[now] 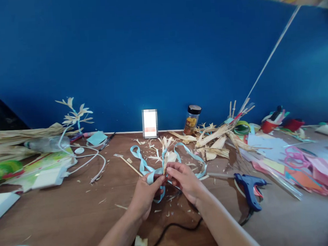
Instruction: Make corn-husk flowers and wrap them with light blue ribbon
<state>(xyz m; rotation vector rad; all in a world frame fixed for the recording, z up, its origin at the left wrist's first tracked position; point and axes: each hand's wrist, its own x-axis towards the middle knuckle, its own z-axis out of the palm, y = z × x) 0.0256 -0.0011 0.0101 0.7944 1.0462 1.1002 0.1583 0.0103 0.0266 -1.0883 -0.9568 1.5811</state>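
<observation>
My left hand [145,193] is closed in a pinch on the stem of a dried-husk flower [167,143], with light blue ribbon [152,177] looped over its fingers. The flower stands upright above my fingertips, its pale petals spread at the top and blue wrapping partway down. Close beside it on the right, my right hand [185,178] has its thumb and fingers pinched together on a pale husk piece [170,157] against the stem. The lower stem is hidden behind my fingers. Ribbon loops curl out on both sides over the table, and a thin stick [130,165] lies to the left.
A blue glue gun [250,190] lies at the right, its black cord [172,225] crossing in front. Dried husks [213,142] and a lidded jar [191,119] stand behind. Left are a finished flower stem [77,114], a plastic bottle [48,143] and white cables [84,156].
</observation>
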